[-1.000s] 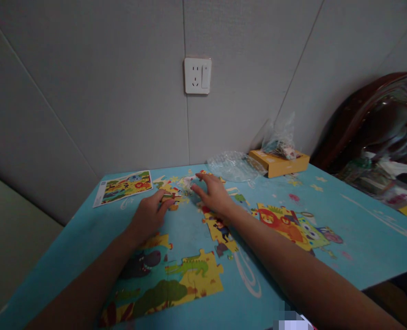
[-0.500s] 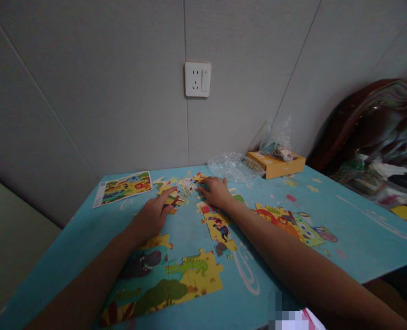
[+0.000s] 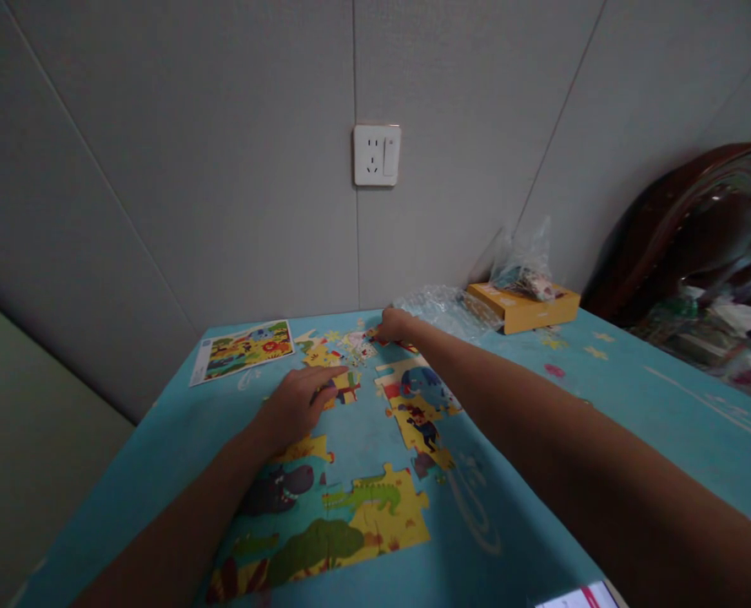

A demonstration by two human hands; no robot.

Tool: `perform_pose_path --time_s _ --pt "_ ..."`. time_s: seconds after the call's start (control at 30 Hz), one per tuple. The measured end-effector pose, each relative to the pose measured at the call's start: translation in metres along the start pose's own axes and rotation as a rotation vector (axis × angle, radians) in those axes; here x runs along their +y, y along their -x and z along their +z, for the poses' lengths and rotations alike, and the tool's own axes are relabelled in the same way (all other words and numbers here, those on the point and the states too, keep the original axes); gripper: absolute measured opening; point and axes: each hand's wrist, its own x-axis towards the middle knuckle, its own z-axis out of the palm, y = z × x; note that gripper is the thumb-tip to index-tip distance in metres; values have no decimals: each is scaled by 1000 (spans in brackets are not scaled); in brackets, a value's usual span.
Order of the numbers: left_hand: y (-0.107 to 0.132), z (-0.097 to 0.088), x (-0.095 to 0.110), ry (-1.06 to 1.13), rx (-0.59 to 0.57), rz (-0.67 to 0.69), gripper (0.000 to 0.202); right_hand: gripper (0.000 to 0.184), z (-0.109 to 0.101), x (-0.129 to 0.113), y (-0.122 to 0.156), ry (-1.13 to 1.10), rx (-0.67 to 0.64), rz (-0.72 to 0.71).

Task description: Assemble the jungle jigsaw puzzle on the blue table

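My left hand [image 3: 300, 399] rests low over the puzzle, its index finger stretched out and thumb apart, touching or just above yellow joined pieces [image 3: 348, 388]. Farther back, my right hand [image 3: 395, 326] is closed with its fingers bent down beside a heap of loose puzzle pieces [image 3: 357, 346]; what is in the fingers is hidden. Nearest me lies a joined section with a hippo and a crocodile [image 3: 375, 498]. To its upper right, a joined strip shows a blue elephant [image 3: 424, 385] and a small figure, partly behind my right forearm.
A printed picture sheet [image 3: 242, 353] lies at the back left. Bubble wrap [image 3: 448, 309] and a yellow box [image 3: 533, 311] with a clear plastic bag [image 3: 524, 262] on it are at the back right. Behind stands the wall with a socket [image 3: 376, 155]. A screen edge [image 3: 581, 596] shows below.
My right hand has moved farther back and closed beside the loose pieces, uncovering the elephant pieces; its forearm now covers the lion pieces. My left hand stays nearly in place. The view has shifted slightly.
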Motion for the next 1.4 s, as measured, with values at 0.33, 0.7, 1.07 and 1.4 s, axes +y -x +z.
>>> perform_pose_path --time_s 0.33,0.7,1.07,1.4 --pt "2 3 -1 30 49 -132 29 34 -10 -7 -4 -210 -3 57" --pt "-3 -2 8 239 140 -314 24 21 7 4 100 -800 209 -250" --pt "-4 -3 28 827 12 -505 36 29 53 15 145 -1349 133 -418" --pt "-2 -3 25 910 -50 -489 44 30 65 19 138 -1343 121 -415"
